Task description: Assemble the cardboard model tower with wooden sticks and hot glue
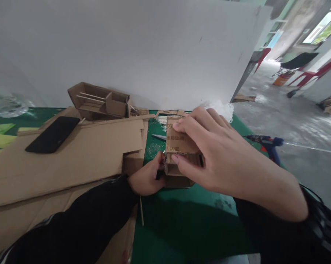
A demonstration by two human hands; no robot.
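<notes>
Between my hands, over the green table, is a small cardboard box (179, 170) with printed characters on its top piece. My left hand (150, 176) grips the box at its left side, and some of its fingers are hidden behind the cardboard. From the right, my right hand (209, 146) clasps the printed cardboard piece (178, 141), thumb at the near edge and fingers over the top. A pointed blade (159, 137) lies on the table just left of the box.
Cardboard sheets (80, 161) cover the left, bearing a black phone (54, 134). Behind them stands a cardboard box with sticks (117, 102). A blue glue gun (272, 146) sits at the table's right edge. A white panel (154, 51) rises behind. A thin stick (141, 212) lies near the front.
</notes>
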